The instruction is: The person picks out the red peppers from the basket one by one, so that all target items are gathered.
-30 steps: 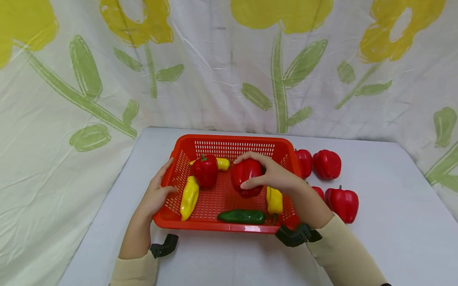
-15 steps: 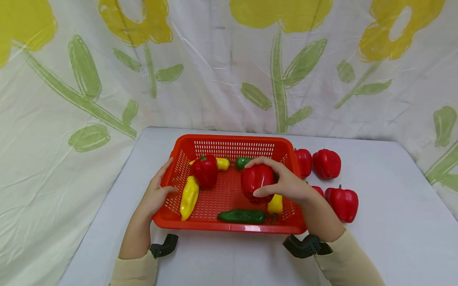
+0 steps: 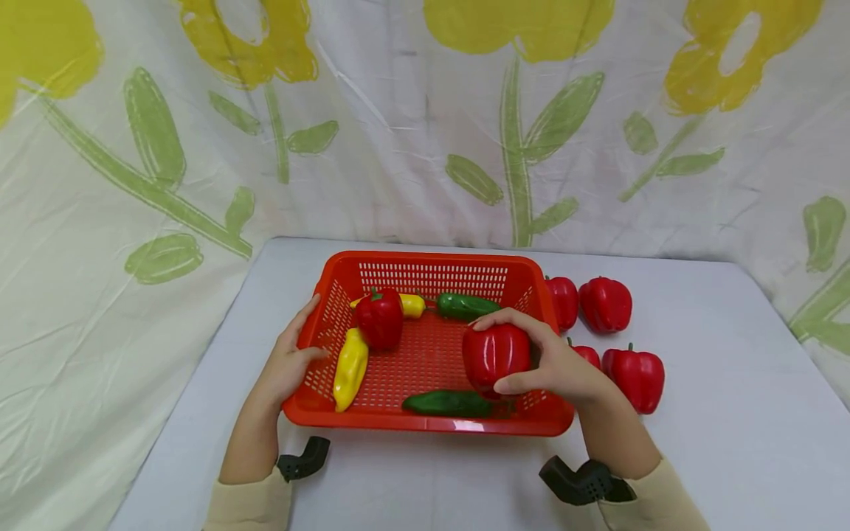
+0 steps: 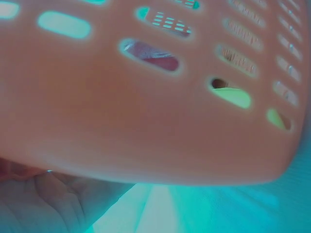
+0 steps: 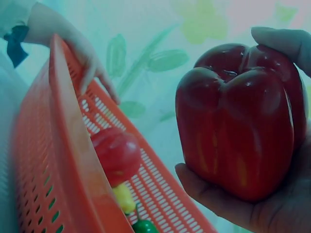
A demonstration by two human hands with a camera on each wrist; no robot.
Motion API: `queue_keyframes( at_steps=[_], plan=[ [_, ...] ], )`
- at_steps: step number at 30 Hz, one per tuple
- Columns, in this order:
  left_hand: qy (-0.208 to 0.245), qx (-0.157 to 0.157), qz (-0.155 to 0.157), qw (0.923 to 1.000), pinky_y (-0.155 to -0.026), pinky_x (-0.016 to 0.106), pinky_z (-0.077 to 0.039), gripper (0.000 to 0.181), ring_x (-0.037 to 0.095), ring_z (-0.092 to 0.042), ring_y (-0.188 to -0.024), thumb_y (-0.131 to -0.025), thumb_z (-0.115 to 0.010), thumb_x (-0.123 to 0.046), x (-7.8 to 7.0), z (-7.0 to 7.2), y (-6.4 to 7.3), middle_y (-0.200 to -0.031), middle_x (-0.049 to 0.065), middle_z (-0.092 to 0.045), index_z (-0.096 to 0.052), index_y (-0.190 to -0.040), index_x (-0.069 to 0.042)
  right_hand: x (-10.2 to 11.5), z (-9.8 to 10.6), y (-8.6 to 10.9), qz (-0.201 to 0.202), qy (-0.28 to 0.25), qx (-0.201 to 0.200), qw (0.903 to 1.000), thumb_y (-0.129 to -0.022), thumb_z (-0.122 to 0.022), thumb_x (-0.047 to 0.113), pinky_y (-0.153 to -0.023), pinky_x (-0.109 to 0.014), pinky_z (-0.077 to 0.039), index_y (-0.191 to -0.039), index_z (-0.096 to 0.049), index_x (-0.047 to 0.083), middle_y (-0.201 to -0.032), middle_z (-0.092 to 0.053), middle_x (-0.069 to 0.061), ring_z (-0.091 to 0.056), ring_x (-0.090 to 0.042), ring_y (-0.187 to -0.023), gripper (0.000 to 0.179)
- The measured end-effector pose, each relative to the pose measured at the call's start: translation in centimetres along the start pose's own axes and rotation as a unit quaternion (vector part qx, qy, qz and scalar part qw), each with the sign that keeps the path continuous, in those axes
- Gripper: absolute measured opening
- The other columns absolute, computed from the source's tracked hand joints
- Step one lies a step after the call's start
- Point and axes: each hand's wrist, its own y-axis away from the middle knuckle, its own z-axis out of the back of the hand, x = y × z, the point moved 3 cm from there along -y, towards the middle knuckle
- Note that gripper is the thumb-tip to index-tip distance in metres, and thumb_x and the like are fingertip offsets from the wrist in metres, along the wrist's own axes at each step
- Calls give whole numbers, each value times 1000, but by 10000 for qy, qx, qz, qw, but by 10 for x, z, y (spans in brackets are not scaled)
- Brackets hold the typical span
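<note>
A red bell pepper (image 3: 494, 359) is in my right hand (image 3: 556, 361), gripped between thumb and fingers over the right part of the red plastic basket (image 3: 425, 422). Seen in the right wrist view, the same bell pepper (image 5: 235, 126) turns its lobed end to the camera. My left hand (image 3: 288, 365) holds the basket's left rim, thumb over the edge. Inside the basket lie another red bell pepper (image 3: 380, 318), a long yellow pepper (image 3: 350, 369), a second yellow pepper (image 3: 413, 305) partly hidden, and two long green peppers (image 3: 467, 306) at back and front.
Several more red bell peppers (image 3: 634, 378) stand on the white table (image 3: 717, 442) right of the basket, one partly hidden by my right hand. A white cloth (image 3: 398, 169) printed with yellow flowers hangs behind the table. The basket's slotted wall (image 4: 121, 116) fills the left wrist view.
My right hand has moved right and toward me with the red bell pepper, uncovering the back green pepper and covering the yellow pepper at the right. The left hand stays put.
</note>
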Motion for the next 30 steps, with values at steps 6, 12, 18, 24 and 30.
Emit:
queue_keyframes(
  at_steps=[6, 12, 18, 24, 30],
  plan=[
    [-54, -33, -64, 10000, -90, 47, -49, 81, 37, -42, -125, -85, -45, 5, 2, 2, 0, -154, 12, -22, -15, -149, -35, 1, -1, 11, 743, 112, 315, 9967, -72, -73, 9, -81, -42, -56, -125, -45, 10, -132, -45, -4, -43, -21, -122, 59],
    [-103, -39, -73, 9999, -90, 45, -50, 81, 37, -43, -123, -85, -45, 5, 2, 2, 0, -153, 11, -22, -16, -149, -34, -2, -1, 23, 1290, 182, 623, 9895, -70, -74, 9, -79, -44, -56, -125, -44, 12, -135, -41, -6, -40, -21, -124, 63],
    [-97, -25, -10, 9999, -89, 44, -51, 81, 37, -43, -123, -85, -44, 4, 1, 4, 0, -153, 12, -22, -15, -149, -35, -7, 0, 34, 1505, 143, 633, 9865, -70, -73, 8, -77, -41, -57, -127, -44, 11, -135, -42, -7, -41, -21, -124, 64],
    [-27, -26, 58, 10000, -90, 44, -51, 80, 37, -42, -124, -85, -44, 5, 1, 3, 1, -154, 10, -21, -15, -149, -34, -14, -3, 49, 1472, 13, 631, 9871, -70, -72, 8, -78, -41, -57, -128, -43, 12, -136, -41, -4, -41, -18, -124, 65],
    [-35, 37, 45, 10000, -95, 47, -47, 81, 37, -40, -126, -85, -44, 5, -1, -1, 1, -154, 11, -19, -14, -149, -35, -17, -8, 68, 1555, -203, 724, 9850, -72, -70, 9, -76, -42, -57, -130, -41, 10, -136, -39, -8, -41, -18, -125, 65]
  ],
)
